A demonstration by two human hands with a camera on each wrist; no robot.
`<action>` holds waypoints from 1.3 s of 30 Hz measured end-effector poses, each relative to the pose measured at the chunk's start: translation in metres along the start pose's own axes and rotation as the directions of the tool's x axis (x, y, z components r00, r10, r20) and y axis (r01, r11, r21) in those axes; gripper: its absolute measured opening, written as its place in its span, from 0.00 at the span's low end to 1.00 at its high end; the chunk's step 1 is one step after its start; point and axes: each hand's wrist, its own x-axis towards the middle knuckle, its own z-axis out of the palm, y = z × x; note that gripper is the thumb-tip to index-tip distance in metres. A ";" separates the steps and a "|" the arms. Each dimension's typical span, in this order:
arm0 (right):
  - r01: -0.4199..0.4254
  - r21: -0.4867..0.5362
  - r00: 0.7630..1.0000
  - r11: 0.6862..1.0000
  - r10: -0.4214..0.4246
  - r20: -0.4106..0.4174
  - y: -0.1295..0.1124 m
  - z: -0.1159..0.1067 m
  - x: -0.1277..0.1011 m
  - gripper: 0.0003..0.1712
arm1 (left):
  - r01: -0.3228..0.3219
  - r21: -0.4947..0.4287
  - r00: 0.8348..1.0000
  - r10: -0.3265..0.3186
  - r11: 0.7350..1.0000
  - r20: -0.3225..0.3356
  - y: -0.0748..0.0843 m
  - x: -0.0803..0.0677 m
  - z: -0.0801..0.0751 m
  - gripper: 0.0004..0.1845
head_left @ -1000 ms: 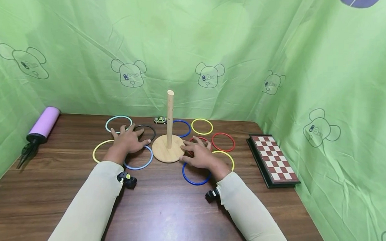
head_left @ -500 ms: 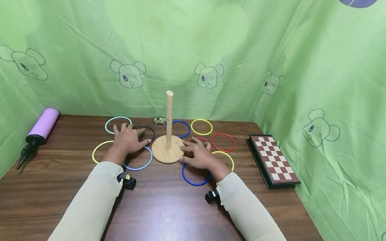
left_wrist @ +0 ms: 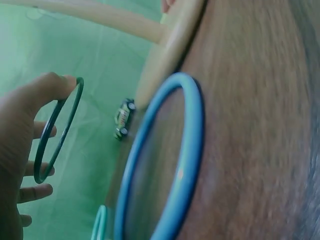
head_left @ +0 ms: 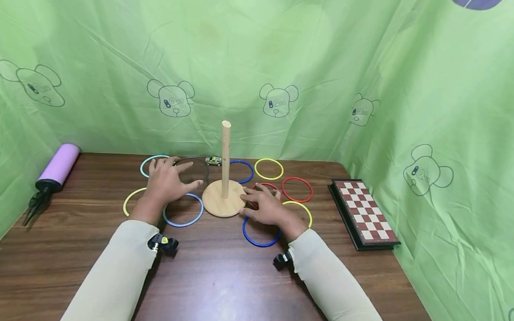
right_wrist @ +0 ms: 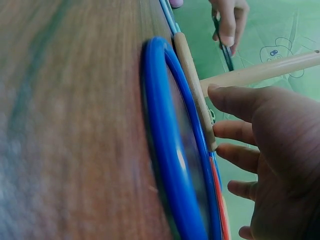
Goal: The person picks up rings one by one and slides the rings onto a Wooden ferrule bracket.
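— Left hand (head_left: 168, 183) first?
— Lifting the dark ring (left_wrist: 56, 131) off the table, pinched by thumb and fingers. Right hand (head_left: 267, 207) lies flat, fingers loose, beside the peg base (head_left: 223, 204).
— Risk?
— Thin ring, light pinch: I'd guess it slips.

Dark ring (head_left: 191, 166) now lifted off table (head_left: 219, 272)

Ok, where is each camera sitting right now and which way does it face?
Head: above the table, looking forward and down at the wooden peg stand; both sleeves, left hand and right hand show.
Left wrist: low along the table, past the light blue ring; left fingers hold the dark ring.
Right wrist: low along the table, past the blue ring; right fingers rest by the stand's base.
Both wrist views share the stand.
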 end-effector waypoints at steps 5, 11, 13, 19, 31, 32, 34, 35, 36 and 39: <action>-0.005 -0.006 1.000 1.000 0.005 0.002 0.001 0.000 0.001 0.34 | -0.046 -0.063 0.992 0.038 0.997 -0.119 0.009 -0.005 -0.009 0.40; -0.007 -0.003 1.000 1.000 0.007 -0.001 0.001 0.001 0.002 0.34 | -0.120 -0.140 0.960 0.079 0.983 -0.267 0.020 -0.004 -0.023 0.39; -0.007 -0.003 1.000 1.000 0.007 -0.002 0.000 0.002 0.002 0.34 | -0.141 -0.151 0.949 0.090 0.978 -0.303 0.022 -0.003 -0.028 0.39; -0.009 -0.013 1.000 1.000 0.008 -0.006 -0.001 0.000 0.001 0.33 | -0.208 -0.204 0.906 0.110 0.956 -0.409 0.032 0.000 -0.046 0.38; -0.005 -0.013 1.000 1.000 0.005 0.004 0.001 0.001 0.000 0.33 | -0.341 -0.298 0.801 0.109 0.892 -0.589 0.061 0.009 -0.092 0.38; -0.003 -0.012 1.000 1.000 0.004 0.006 0.001 0.002 0.000 0.33 | -0.352 -0.309 0.793 0.105 0.884 -0.601 0.063 0.010 -0.096 0.38; -0.002 -0.009 1.000 1.000 0.002 0.010 0.001 0.002 0.000 0.34 | -0.375 -0.319 0.778 0.108 0.870 -0.620 0.067 0.012 -0.103 0.38; -0.001 -0.006 1.000 1.000 0.002 0.010 0.001 0.002 -0.001 0.34 | -0.385 -0.323 0.771 0.109 0.864 -0.627 0.069 0.013 -0.107 0.37; -0.002 -0.006 1.000 1.000 0.002 0.011 0.001 0.001 -0.001 0.34 | -0.396 -0.327 0.767 0.113 0.858 -0.632 0.071 0.014 -0.111 0.38; -0.001 -0.006 1.000 1.000 0.001 0.012 0.001 0.001 -0.001 0.34 | -0.416 -0.339 0.759 0.117 0.844 -0.640 0.078 0.018 -0.119 0.37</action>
